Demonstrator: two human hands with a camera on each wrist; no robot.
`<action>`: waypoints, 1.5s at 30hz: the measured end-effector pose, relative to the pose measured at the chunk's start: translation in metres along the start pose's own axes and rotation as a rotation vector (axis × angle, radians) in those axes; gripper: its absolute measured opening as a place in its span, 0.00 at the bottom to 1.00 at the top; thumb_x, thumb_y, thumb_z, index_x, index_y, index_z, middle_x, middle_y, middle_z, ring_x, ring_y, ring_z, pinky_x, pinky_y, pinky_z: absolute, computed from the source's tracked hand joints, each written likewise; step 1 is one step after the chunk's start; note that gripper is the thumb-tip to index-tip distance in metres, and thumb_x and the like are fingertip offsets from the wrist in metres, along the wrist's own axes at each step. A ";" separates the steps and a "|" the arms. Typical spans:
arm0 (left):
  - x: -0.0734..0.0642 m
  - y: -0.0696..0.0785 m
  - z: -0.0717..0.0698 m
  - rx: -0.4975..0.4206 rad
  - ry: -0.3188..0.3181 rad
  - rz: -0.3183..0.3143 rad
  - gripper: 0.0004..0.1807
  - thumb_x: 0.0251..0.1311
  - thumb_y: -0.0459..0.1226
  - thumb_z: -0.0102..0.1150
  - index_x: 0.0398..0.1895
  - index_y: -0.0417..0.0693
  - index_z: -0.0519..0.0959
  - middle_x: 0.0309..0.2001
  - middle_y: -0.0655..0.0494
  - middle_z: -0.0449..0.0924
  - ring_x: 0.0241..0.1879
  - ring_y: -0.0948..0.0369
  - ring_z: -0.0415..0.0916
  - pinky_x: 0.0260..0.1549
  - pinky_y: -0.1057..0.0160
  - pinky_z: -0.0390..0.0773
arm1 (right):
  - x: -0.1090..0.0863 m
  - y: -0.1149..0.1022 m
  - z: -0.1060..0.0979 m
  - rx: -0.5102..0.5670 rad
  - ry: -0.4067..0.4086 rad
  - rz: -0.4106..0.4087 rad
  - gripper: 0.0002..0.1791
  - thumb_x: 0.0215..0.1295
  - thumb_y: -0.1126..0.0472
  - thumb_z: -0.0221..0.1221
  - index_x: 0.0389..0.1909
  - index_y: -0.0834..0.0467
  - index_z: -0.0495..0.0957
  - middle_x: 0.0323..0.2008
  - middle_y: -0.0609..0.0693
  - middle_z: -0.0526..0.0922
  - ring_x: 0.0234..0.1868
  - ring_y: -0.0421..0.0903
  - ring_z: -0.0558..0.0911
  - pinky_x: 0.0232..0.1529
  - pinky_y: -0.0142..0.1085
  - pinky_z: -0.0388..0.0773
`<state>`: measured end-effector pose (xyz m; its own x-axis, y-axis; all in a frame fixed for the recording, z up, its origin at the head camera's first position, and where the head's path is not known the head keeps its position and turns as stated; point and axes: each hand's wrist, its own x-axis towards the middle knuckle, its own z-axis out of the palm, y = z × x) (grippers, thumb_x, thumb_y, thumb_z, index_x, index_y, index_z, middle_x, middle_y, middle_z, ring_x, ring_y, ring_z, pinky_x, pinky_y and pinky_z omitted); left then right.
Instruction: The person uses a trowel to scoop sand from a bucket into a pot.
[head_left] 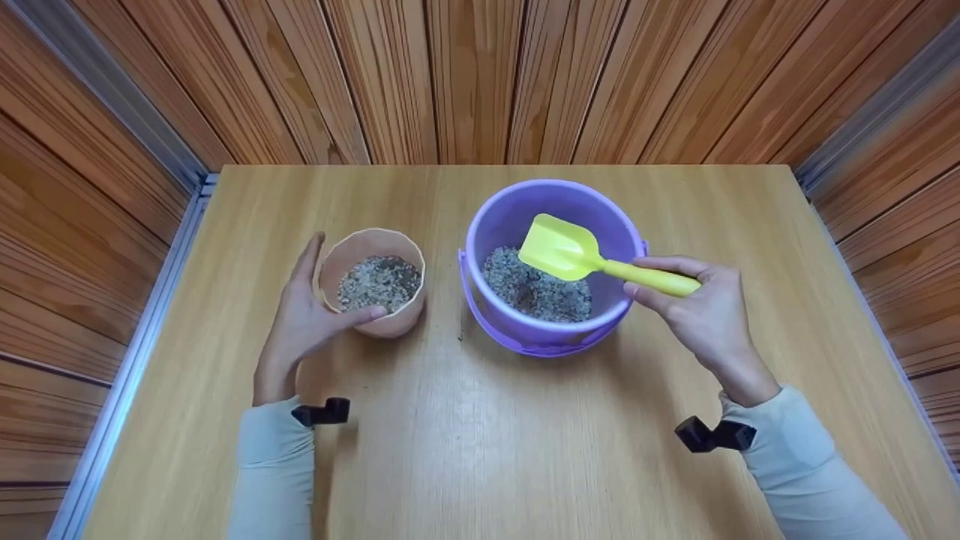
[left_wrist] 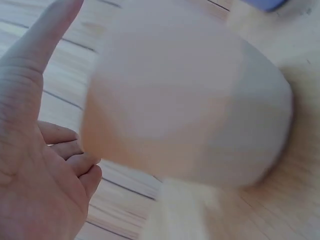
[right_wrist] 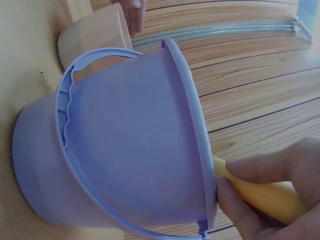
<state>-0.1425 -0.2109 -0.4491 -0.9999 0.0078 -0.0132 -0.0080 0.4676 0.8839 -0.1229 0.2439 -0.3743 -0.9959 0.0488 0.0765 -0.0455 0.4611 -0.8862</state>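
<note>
My right hand [head_left: 709, 315] pinches the yellow handle of a toy shovel [head_left: 562, 251] between thumb and fingers. The shovel's blade is over the mouth of a purple bucket [head_left: 544, 199], with no gravel visible on it. Grey gravel [head_left: 525, 292] covers the bucket's bottom. To the left stands a peach-coloured pot [head_left: 397, 324], which holds gravel [head_left: 367, 289] with a darker patch. Around the pot's left side is my left hand [head_left: 304, 322], fingers extended and thumb by the near rim. Whether it touches the pot is unclear in the left wrist view.
Both containers stand upright on a wooden table [head_left: 465, 450]. The bucket's purple handle [right_wrist: 63, 112] hangs down on its near side. Wood-plank walls [head_left: 472, 82] enclose the back and sides, with metal rails [head_left: 150, 300] along the table's side edges.
</note>
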 end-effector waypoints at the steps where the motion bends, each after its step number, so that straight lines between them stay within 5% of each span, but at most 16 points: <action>1: -0.001 0.006 0.001 -0.002 0.004 0.016 0.72 0.41 0.53 0.84 0.83 0.60 0.41 0.82 0.59 0.40 0.80 0.53 0.37 0.75 0.40 0.44 | 0.000 0.000 0.000 -0.001 -0.001 0.000 0.21 0.58 0.57 0.75 0.51 0.61 0.87 0.47 0.55 0.86 0.39 0.47 0.82 0.35 0.28 0.83; 5: -0.002 0.027 0.010 -0.012 0.015 0.137 0.72 0.39 0.52 0.85 0.83 0.64 0.43 0.81 0.61 0.44 0.79 0.56 0.41 0.75 0.42 0.46 | 0.000 -0.001 -0.001 -0.003 -0.005 0.001 0.21 0.58 0.57 0.75 0.51 0.60 0.87 0.47 0.55 0.86 0.39 0.47 0.82 0.36 0.28 0.83; 9: 0.002 0.045 0.029 -0.035 0.009 0.319 0.75 0.33 0.47 0.88 0.83 0.54 0.45 0.80 0.56 0.50 0.78 0.56 0.47 0.76 0.48 0.48 | 0.000 -0.001 -0.001 0.001 -0.007 -0.001 0.21 0.58 0.58 0.75 0.51 0.61 0.87 0.47 0.55 0.86 0.39 0.48 0.82 0.36 0.28 0.83; 12: 0.005 0.056 0.045 -0.020 -0.032 0.389 0.77 0.31 0.48 0.89 0.83 0.48 0.45 0.80 0.52 0.48 0.78 0.56 0.47 0.76 0.52 0.48 | 0.000 -0.001 0.000 0.001 -0.002 -0.013 0.20 0.58 0.59 0.75 0.50 0.61 0.87 0.47 0.55 0.86 0.39 0.47 0.82 0.35 0.28 0.83; 21: 0.019 0.081 0.086 0.041 -0.187 0.323 0.79 0.30 0.61 0.84 0.84 0.56 0.41 0.82 0.56 0.39 0.79 0.55 0.40 0.75 0.47 0.47 | 0.000 0.000 0.001 -0.006 0.006 -0.046 0.18 0.57 0.61 0.75 0.49 0.61 0.88 0.44 0.56 0.87 0.37 0.46 0.83 0.35 0.28 0.83; 32: 0.033 0.082 0.110 -0.054 -0.281 0.292 0.79 0.32 0.56 0.86 0.83 0.52 0.40 0.82 0.53 0.41 0.79 0.57 0.41 0.76 0.50 0.46 | 0.002 -0.006 -0.001 -0.097 -0.020 -0.082 0.17 0.56 0.62 0.76 0.47 0.60 0.88 0.44 0.55 0.88 0.37 0.45 0.83 0.31 0.26 0.80; 38: 0.035 0.080 0.113 -0.104 -0.283 0.307 0.78 0.34 0.54 0.86 0.83 0.51 0.40 0.82 0.51 0.42 0.79 0.57 0.43 0.76 0.52 0.47 | 0.008 -0.023 -0.005 -0.270 -0.080 -0.160 0.15 0.56 0.67 0.74 0.45 0.62 0.88 0.43 0.60 0.88 0.34 0.50 0.81 0.27 0.25 0.78; 45: 0.033 0.080 0.114 -0.099 -0.275 0.300 0.79 0.32 0.55 0.87 0.83 0.50 0.41 0.81 0.53 0.44 0.78 0.58 0.45 0.76 0.55 0.47 | 0.023 -0.047 -0.002 -0.561 -0.194 -0.321 0.13 0.55 0.76 0.68 0.43 0.69 0.87 0.40 0.66 0.87 0.39 0.59 0.88 0.35 0.49 0.87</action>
<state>-0.1751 -0.0726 -0.4326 -0.9174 0.3728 0.1392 0.2685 0.3218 0.9079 -0.1431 0.2256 -0.3303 -0.9383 -0.3033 0.1661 -0.3457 0.8191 -0.4577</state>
